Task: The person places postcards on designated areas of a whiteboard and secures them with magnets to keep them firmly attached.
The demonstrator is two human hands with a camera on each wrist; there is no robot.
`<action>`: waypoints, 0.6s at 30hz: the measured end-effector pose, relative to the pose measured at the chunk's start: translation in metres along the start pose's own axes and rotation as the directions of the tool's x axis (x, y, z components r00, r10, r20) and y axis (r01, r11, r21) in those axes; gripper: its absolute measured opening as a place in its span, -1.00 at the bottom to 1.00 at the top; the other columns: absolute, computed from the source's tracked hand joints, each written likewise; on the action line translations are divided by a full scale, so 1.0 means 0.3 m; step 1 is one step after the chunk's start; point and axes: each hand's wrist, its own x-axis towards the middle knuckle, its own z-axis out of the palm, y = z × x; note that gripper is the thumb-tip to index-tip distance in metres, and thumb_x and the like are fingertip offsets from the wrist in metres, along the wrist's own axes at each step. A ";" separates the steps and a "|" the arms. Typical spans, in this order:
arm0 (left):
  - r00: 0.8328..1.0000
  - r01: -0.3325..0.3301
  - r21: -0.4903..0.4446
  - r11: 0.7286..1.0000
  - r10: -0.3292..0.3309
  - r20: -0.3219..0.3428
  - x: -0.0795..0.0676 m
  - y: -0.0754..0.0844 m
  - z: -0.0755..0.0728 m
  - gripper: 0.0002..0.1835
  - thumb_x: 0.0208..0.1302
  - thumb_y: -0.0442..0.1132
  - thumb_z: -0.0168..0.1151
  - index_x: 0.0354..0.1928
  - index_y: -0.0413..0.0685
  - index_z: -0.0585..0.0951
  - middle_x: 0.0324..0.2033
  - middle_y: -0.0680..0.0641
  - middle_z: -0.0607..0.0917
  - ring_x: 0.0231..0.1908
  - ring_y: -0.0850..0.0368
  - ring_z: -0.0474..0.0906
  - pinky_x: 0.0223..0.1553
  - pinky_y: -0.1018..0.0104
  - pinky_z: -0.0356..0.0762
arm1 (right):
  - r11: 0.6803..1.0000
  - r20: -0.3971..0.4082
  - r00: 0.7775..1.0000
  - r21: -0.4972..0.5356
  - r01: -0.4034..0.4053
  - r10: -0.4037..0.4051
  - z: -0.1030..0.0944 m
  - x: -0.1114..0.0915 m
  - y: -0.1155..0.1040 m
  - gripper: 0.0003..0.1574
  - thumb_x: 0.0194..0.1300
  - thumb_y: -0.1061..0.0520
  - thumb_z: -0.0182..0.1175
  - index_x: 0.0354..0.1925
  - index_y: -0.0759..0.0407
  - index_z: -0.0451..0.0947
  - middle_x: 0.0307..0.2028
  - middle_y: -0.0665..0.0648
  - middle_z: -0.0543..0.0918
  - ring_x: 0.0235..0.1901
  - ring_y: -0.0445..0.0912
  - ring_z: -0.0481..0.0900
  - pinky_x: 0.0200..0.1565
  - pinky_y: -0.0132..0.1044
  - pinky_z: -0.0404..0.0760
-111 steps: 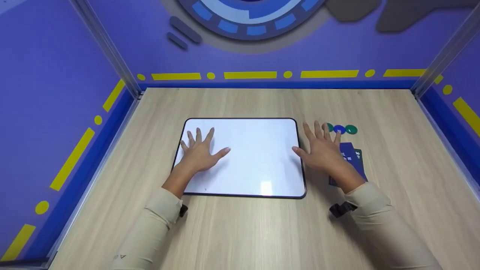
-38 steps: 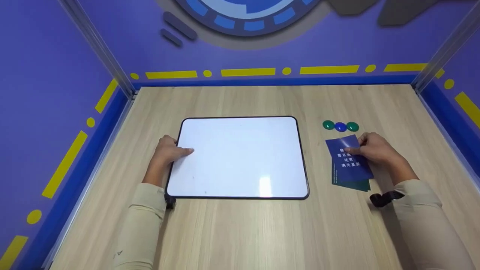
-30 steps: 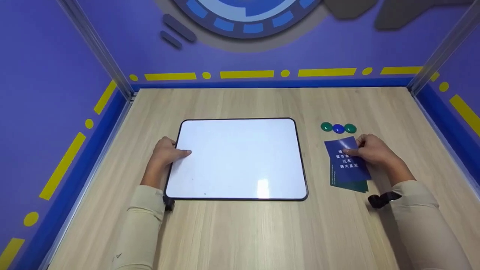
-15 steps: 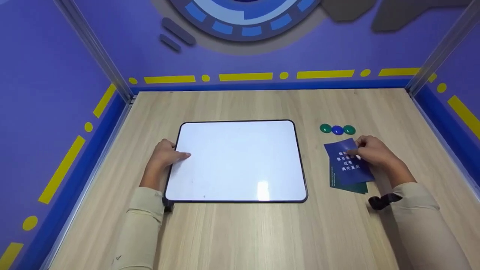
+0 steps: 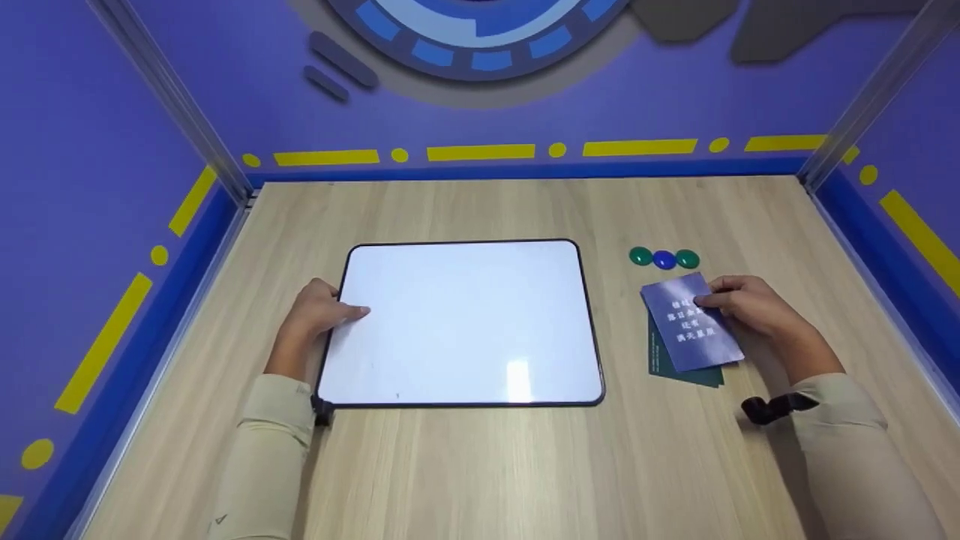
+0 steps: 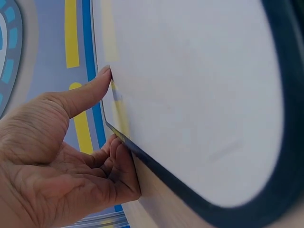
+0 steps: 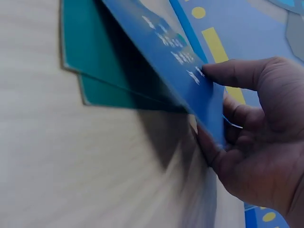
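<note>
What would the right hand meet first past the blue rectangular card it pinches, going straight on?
Probably the rightmost glossy round green disc; height is unclear, so the right hand might pass above it.

Discs (image 5: 664, 259) behind cards (image 5: 691, 331); board (image 5: 459, 322) left

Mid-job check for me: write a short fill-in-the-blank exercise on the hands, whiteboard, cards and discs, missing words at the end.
1. The left hand grips the whiteboard by its ____-hand side.
2. The right hand pinches a card whose lettering is coloured ____.
3. The lower cards beneath it are coloured ____.
4. The middle disc in the row of three is coloured ____.

Missing words: left; white; green; blue.
</note>
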 end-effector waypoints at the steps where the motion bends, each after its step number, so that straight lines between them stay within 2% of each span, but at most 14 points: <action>1: 1.000 0.001 0.000 1.000 -0.001 0.001 -0.001 0.000 -0.002 -0.12 0.32 -0.07 0.51 0.45 -0.50 0.34 0.36 -0.48 0.51 0.23 -0.23 0.52 0.39 -0.16 0.53 | 1.000 0.007 1.000 0.017 -0.005 0.005 -0.005 -0.001 -0.002 -0.58 0.54 -0.03 0.25 0.10 0.25 0.49 -0.27 -0.10 0.52 -0.23 -0.21 0.48 -0.18 -0.35 0.47; 6: 1.000 -0.015 0.025 1.000 0.015 0.006 -0.003 0.010 -0.008 -0.10 0.33 -0.03 0.50 0.46 -0.50 0.32 0.37 -0.49 0.50 0.28 -0.26 0.51 0.41 -0.18 0.50 | 0.994 0.036 0.998 0.090 -0.058 0.055 -0.020 -0.010 -0.030 -0.59 0.57 -0.11 0.24 0.10 0.17 0.54 -0.32 -0.20 0.59 -0.23 -0.22 0.52 -0.12 -0.33 0.52; 9: 1.000 -0.028 0.041 0.999 0.028 0.010 -0.004 0.010 -0.012 -0.09 0.34 -0.03 0.49 0.46 -0.51 0.31 0.37 -0.50 0.48 0.30 -0.30 0.50 0.42 -0.20 0.48 | 0.992 0.043 0.998 0.119 -0.048 0.043 -0.001 -0.017 -0.069 -0.57 0.57 -0.15 0.23 0.09 0.16 0.53 -0.30 -0.21 0.58 -0.17 -0.19 0.51 -0.07 -0.29 0.51; 15: 0.999 -0.012 0.027 1.000 0.011 0.033 0.000 0.001 -0.015 -0.05 0.34 -0.02 0.50 0.49 -0.50 0.28 0.39 -0.49 0.47 0.33 -0.30 0.49 0.44 -0.19 0.46 | 0.991 0.043 0.998 0.131 0.041 -0.047 0.096 -0.024 -0.174 -0.59 0.58 -0.14 0.24 -0.04 0.17 0.45 -0.27 -0.07 0.50 -0.12 -0.06 0.48 -0.06 -0.19 0.45; 18: 0.999 0.002 0.016 1.000 -0.002 0.032 0.003 0.000 -0.015 -0.07 0.33 -0.03 0.51 0.49 -0.49 0.29 0.37 -0.46 0.48 0.27 -0.23 0.49 0.43 -0.17 0.48 | 0.989 0.041 0.997 0.135 0.060 -0.066 0.159 -0.016 -0.226 -0.58 0.59 -0.13 0.22 -0.02 0.20 0.48 -0.22 -0.01 0.52 -0.09 -0.02 0.48 -0.03 -0.19 0.47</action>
